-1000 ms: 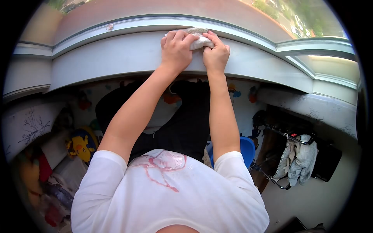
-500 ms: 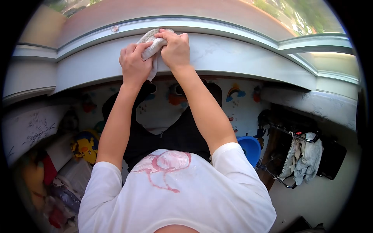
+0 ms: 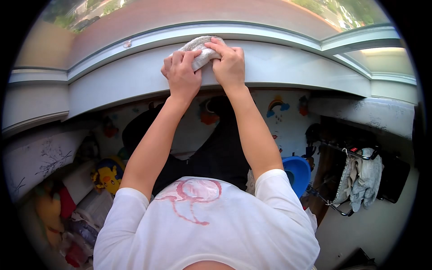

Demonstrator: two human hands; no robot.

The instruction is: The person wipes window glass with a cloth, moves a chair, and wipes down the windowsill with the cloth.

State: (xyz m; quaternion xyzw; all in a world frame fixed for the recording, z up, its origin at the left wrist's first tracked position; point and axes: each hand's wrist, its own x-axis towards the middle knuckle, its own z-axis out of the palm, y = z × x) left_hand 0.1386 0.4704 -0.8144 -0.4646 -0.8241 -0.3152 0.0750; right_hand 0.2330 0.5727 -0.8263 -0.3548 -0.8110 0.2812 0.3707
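A folded, light grey cloth (image 3: 198, 48) lies bunched on the white windowsill (image 3: 288, 67), close against the window frame (image 3: 252, 32). My left hand (image 3: 182, 72) grips its left end, fingers curled over the top. On the other end, my right hand (image 3: 228, 65) is closed, with its fingertips pressing into the fabric. Both arms stretch forward from my body. The cloth's underside is hidden.
Below the sill, a blue basin (image 3: 298, 175) is at right, near a metal rack with hanging cloths (image 3: 365, 177). A yellow toy (image 3: 108, 176) and bagged items sit at left. A small fitting (image 3: 128, 44) is on the window frame.
Both hands and the cloth have moved right along the sill. The cloth's end that hung over the sill's front edge no longer shows there.
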